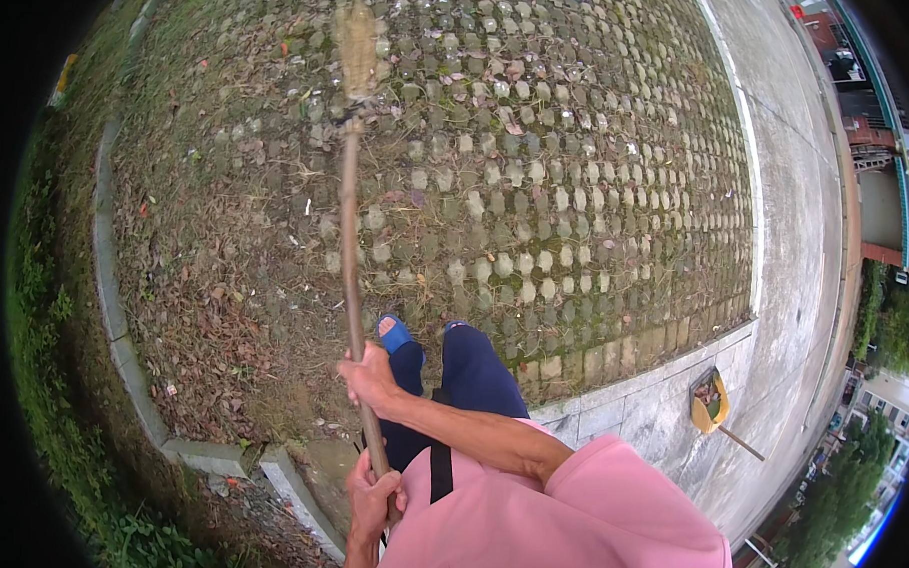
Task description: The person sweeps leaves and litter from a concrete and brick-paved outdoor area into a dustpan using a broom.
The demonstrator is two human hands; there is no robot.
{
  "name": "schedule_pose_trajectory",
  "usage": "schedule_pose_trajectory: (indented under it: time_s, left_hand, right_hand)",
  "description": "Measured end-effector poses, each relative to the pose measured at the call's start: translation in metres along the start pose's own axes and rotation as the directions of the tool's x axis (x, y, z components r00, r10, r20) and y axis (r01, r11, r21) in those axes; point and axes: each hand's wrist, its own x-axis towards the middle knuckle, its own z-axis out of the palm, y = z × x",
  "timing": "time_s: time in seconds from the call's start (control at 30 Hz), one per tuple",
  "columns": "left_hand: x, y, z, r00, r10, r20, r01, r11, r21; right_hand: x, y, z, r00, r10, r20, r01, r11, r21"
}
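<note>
A long-handled broom (350, 205) reaches from my body out over the grass-block paving (533, 181); its straw head, blurred, is at the top left of centre. My right hand (370, 375) is closed round the middle of the wooden handle, with that forearm crossing in front of my body. Lower down, near the handle's end, my left hand (374, 491) grips it close to the pink shirt. Dry leaves (204, 350) lie heaped to the left of the handle, and more leaves and straw are scattered over the paving.
A yellow dustpan (709, 404) with leaves in it and a long handle stands on the concrete at the right. A stone kerb (108, 272) curves along the left side, with green shrubs (39, 360) beyond. Another kerb (662, 364) borders the paving at the lower right.
</note>
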Motion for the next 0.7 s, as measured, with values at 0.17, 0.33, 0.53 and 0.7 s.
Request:
schedule_pose_trajectory:
  time_s: [0.17,0.33,0.53,0.7]
  left_hand:
    - [0.115,0.065,0.093,0.847,-0.296,0.441,0.191,0.945,0.265]
    - [0.214,0.079,0.261,0.767,-0.337,0.546,0.025,0.866,0.499]
    - [0.242,0.061,0.347,0.950,-0.138,0.282,-0.112,0.688,0.717]
    - [0.138,0.112,0.294,0.933,0.156,0.323,-0.356,0.516,0.779]
  right_hand:
    - [0.054,-0.084,-0.152,0.865,-0.140,-0.481,0.237,0.960,0.147]
    - [0.083,-0.168,-0.340,0.711,0.021,-0.703,0.262,0.920,0.293]
    - [0.130,-0.215,-0.396,0.865,0.221,-0.450,0.001,0.896,0.443]
    - [0.059,-0.231,-0.280,0.975,0.122,-0.185,-0.004,0.844,0.536]
